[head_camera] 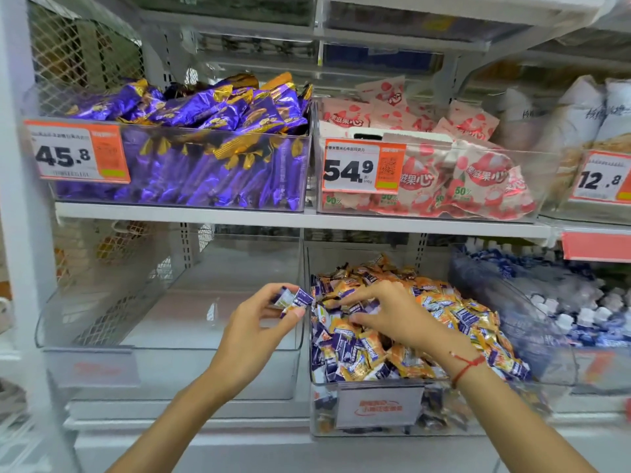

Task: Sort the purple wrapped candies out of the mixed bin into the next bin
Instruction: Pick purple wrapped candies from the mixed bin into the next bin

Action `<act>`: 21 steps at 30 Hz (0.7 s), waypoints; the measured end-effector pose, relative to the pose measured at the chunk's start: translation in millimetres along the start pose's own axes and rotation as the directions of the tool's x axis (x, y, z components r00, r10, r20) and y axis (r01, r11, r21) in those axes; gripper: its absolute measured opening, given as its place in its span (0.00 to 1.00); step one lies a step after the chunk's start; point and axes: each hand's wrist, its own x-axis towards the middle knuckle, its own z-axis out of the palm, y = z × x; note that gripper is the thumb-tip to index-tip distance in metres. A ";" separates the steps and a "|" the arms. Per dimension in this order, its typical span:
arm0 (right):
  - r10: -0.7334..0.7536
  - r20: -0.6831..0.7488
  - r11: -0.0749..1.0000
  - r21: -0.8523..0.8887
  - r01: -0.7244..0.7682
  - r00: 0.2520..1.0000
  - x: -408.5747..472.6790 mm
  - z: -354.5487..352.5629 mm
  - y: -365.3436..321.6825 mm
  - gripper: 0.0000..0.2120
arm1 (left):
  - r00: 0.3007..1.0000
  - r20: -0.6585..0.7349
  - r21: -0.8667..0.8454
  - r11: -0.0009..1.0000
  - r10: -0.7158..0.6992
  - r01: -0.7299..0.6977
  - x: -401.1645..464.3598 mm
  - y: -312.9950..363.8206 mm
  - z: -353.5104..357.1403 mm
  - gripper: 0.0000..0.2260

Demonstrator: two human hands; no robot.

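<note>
1. Your left hand (263,319) pinches a small clutch of purple wrapped candies (293,298) between thumb and fingertips, right at the wall that divides the two lower bins.
2. Your right hand (382,312) lies on the heap in the mixed bin (375,380), fingers curled down onto a purple piece (362,307); whether it is truly gripped, you cannot tell.
3. The mixed bin sits at 3 o'clock of your left hand, piled with orange and purple wrappers. A grey label plate (379,406) covers part of its front.
4. The next bin (170,349), clear-walled, lies at 9 o'clock of the mixed bin; the candies you hold hang over its right edge.
5. The tall clear wall (304,268) between the two bins stands between your hands.
6. At 12 o'clock, the upper shelf (307,218) overhangs both bins, carrying a bin of large purple and gold packets (205,110) and one of pink packets (444,158).
7. At 3 o'clock of the mixed bin, another bin holds blue and white sweets (563,315).
8. A red string bracelet (467,365) circles your right wrist.
</note>
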 end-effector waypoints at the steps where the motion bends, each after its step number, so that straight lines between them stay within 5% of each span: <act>1: 0.024 -0.024 0.997 0.075 -0.022 0.999 -2.1 -1.0 3.7 0.12 | 1.000 0.005 -0.001 1.000 0.002 -0.002 0.2 0.3 0.1 0.08; 5: 0.134 -0.043 0.924 0.368 -0.109 0.990 -7.9 -10.6 16.2 0.17 | 1.000 -0.001 -0.012 1.000 -0.007 0.007 4.0 0.4 0.8 0.08; 10: 0.419 -0.083 0.691 0.675 -0.258 0.904 -10.7 -22.4 26.1 0.22 | 0.999 -0.014 -0.038 0.999 -0.038 0.037 9.4 -1.4 5.2 0.07; 15: 0.344 -0.259 0.890 0.396 -0.225 0.903 -16.5 -21.1 28.2 0.13 | 0.999 -0.019 -0.048 0.998 -0.029 0.028 11.8 1.9 7.2 0.08; 21: 0.138 -0.421 0.963 0.268 -0.023 0.896 -13.0 -15.6 8.3 0.12 | 0.998 -0.024 -0.002 0.998 -0.060 0.060 11.1 1.5 -8.1 0.07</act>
